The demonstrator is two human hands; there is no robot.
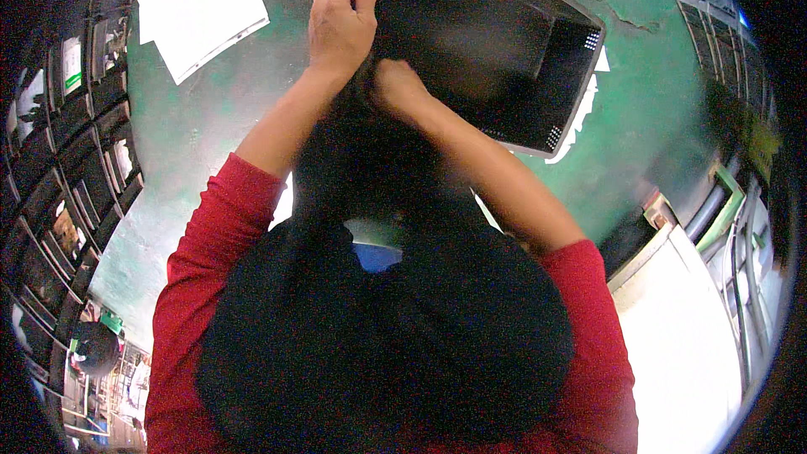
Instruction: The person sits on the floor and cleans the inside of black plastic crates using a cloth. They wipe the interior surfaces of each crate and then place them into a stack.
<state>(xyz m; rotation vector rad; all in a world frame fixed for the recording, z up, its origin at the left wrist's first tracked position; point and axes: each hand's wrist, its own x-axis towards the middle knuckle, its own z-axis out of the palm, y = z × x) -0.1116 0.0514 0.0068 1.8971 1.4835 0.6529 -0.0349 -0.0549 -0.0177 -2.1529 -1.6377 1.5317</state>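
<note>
On the green floor (651,113) sits the black crate (504,46), near white sheets (202,13). The left hand (343,29) touches its left edge, fingers slightly spread; the blurred right hand (402,88) curls beside its near-left corner, grip unclear on both.

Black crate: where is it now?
The crate is at the head view's top, right of centre, over green floor, with the left hand at its left edge.

The person wears wrinkled red sleeves (197,273) and black clothing (378,361).
</note>
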